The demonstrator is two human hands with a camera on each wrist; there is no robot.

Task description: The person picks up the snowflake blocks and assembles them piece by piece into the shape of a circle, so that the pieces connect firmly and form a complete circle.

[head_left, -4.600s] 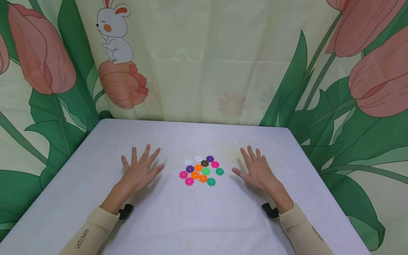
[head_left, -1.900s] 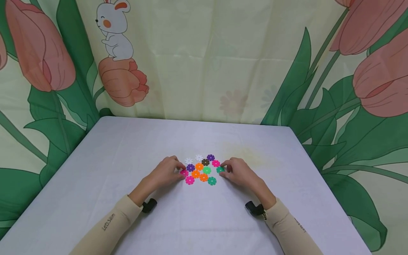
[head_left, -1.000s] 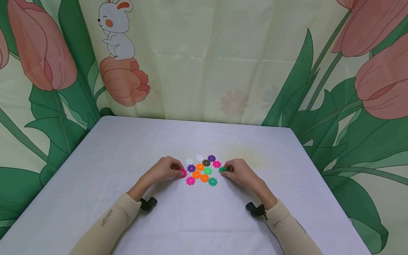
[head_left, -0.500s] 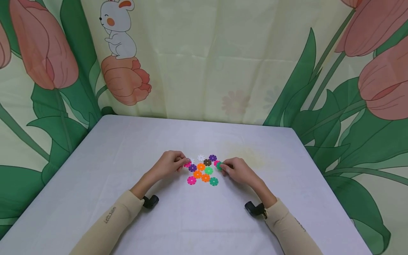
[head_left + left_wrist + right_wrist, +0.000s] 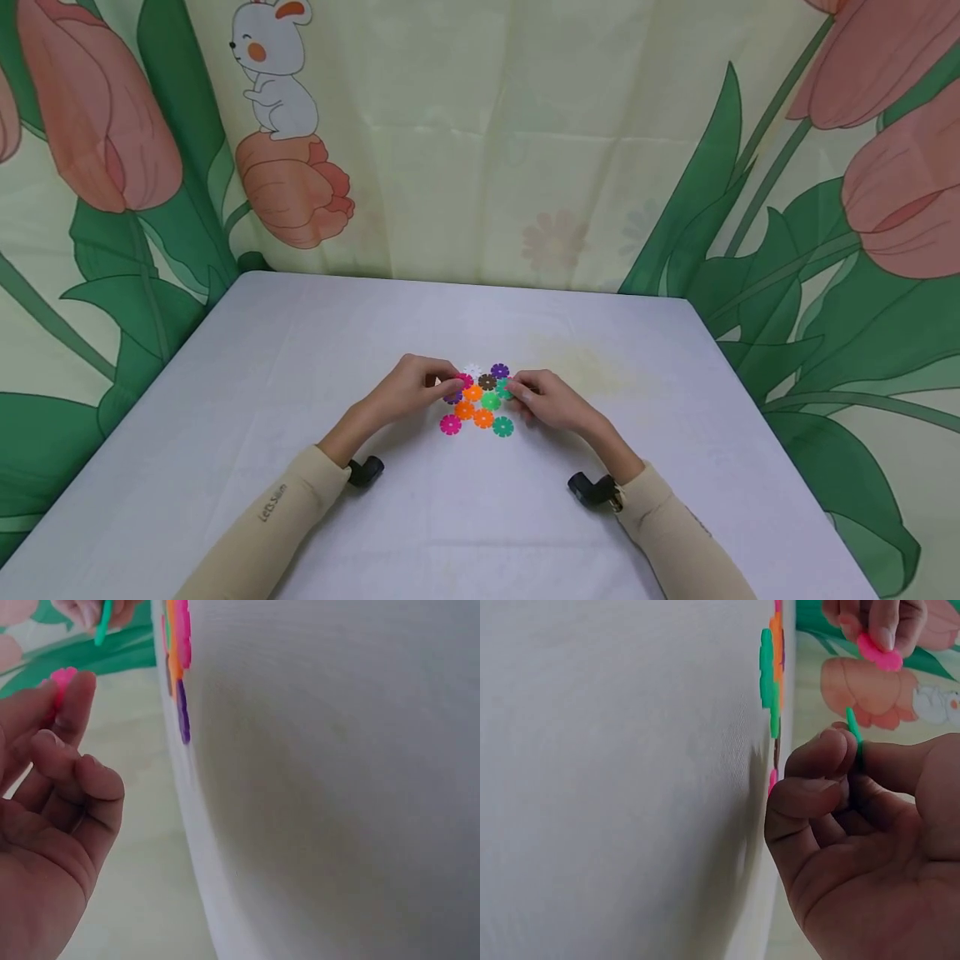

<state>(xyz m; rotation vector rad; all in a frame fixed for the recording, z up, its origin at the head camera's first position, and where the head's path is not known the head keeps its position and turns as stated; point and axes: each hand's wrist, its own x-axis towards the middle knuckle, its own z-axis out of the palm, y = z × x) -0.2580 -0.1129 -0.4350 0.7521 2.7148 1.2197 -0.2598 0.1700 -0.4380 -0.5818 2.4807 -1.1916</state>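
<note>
As the left hand (image 5: pixel 415 388) and the right hand (image 5: pixel 553 402) face each other over the tabletop (image 5: pixel 468 517), it all comes down to two notched pieces: a pink disc (image 5: pixel 465 381) in the left and, at about three o'clock from it, a green disc (image 5: pixel 853 724) in the right. Close together, these two, yet apart, with a gap plain in both wrist views! Neither side is much nearer to that gap. From the right wrist the green one shows its thin edge, its long line tipping toward eleven o'clock, while the pink one shows more face. Both are up off the tabletop. And the hands? Narrow, the pair of them: thumb and finger pinching pink on the left, green on the right. At about six o'clock from the held pair lie an orange disc (image 5: pixel 483 418) and a light green disc (image 5: pixel 491 401); a brown disc (image 5: pixel 487 382) peeps between the held two from the head view. Whether the notches line up, I can't fairly say; fingers cover too much.
</note>
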